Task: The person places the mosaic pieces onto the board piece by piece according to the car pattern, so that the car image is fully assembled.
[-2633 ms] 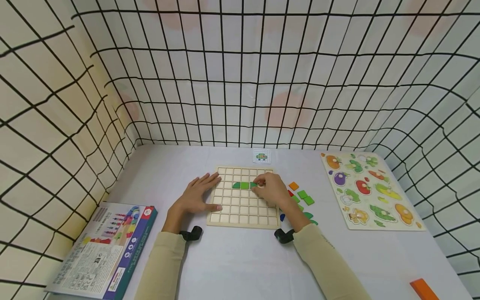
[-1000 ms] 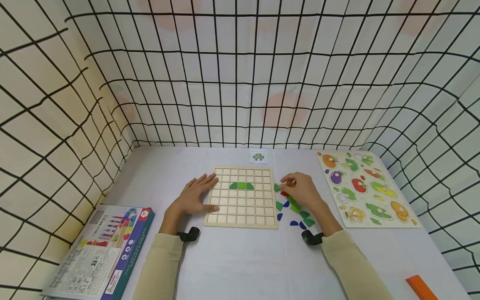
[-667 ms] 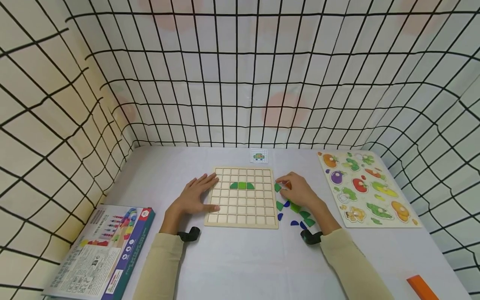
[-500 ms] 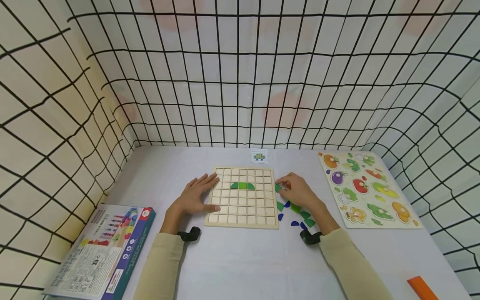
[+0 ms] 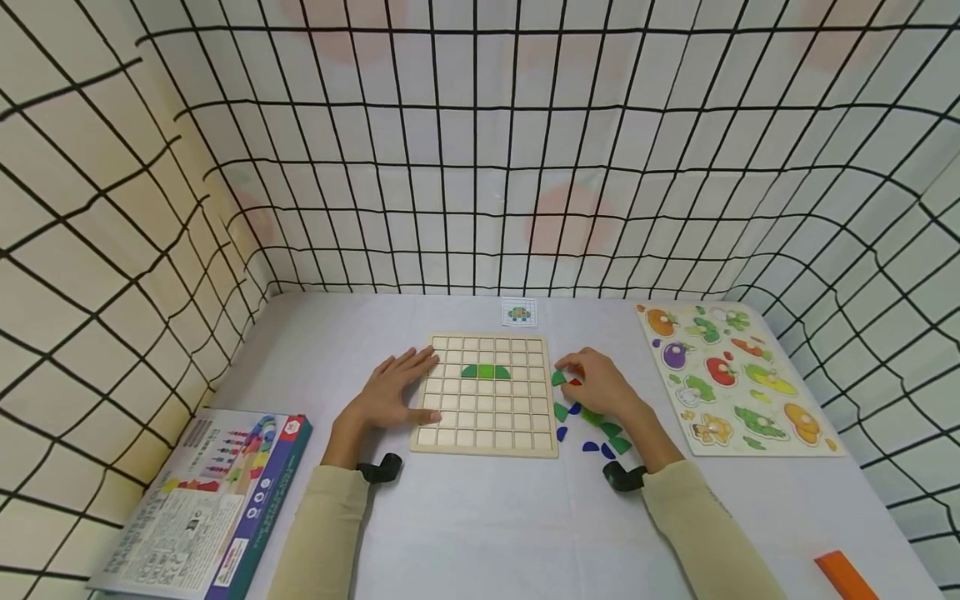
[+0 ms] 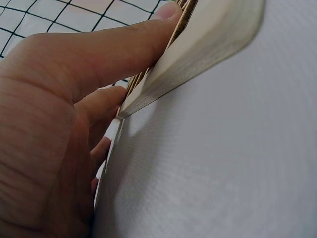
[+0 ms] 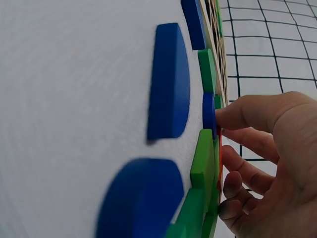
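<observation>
My left hand (image 5: 393, 387) lies spread at the left edge of the wooden grid board (image 5: 487, 447), thumb and fingertips on its rim. The left wrist view shows the thumb over the board's edge (image 6: 183, 69). A row of dark green, light green and dark green tiles (image 5: 486, 372) sits in the upper part of the grid. Right of the board, my right hand (image 5: 600, 383) pinches a dark green tile with a rounded side (image 5: 558, 378) between thumb and forefinger. A red tile (image 5: 575, 382) shows under the hand. In the right wrist view, nearer tiles partly hide the fingertips.
Blue half-round tiles (image 5: 591, 447) and green tiles (image 5: 611, 429) lie loose below the right hand. A turtle pattern card (image 5: 519, 312) sits behind the board. A vegetable puzzle (image 5: 738, 379) is at right, a box (image 5: 202, 500) at left, an orange block (image 5: 846, 575) at front right.
My right hand has moved from the row of tiles on the board to the loose tiles at right. The dark green tile at its fingertips has turned and shifted slightly. My left hand stays in place.
</observation>
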`<state>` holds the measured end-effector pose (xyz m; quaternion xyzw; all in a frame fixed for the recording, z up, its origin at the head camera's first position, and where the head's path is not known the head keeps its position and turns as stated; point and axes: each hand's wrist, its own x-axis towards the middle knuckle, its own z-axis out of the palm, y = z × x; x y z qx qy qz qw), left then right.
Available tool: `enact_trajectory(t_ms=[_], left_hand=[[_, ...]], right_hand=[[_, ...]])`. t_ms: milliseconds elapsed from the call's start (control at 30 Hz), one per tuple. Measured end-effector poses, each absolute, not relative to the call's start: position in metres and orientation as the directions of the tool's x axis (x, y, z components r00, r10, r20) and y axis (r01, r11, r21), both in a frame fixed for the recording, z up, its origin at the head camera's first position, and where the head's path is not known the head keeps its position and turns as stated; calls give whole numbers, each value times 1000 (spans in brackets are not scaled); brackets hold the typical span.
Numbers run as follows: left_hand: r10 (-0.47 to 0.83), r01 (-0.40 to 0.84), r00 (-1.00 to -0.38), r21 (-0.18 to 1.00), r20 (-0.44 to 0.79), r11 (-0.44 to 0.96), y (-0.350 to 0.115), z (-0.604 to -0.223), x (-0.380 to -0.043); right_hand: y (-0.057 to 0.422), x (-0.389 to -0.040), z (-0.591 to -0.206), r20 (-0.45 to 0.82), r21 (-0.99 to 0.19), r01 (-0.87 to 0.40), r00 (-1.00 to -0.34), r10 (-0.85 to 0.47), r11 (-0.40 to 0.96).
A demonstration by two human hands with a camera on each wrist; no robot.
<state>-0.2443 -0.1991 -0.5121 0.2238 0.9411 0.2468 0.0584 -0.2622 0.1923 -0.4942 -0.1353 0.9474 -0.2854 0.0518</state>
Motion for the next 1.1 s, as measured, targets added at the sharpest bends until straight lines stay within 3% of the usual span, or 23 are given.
enact_trajectory(t_ms=[600,1100], left_hand=[[449,393,-893,501,8,771,-198,-511,-243],[446,390,-895,501,9,773,-199,-513,-245]], right_hand=[[193,-258,-492,34,-601,-226,-966,-257,767],[140,-257,-481,101,-681,-303,-940,-325,666]])
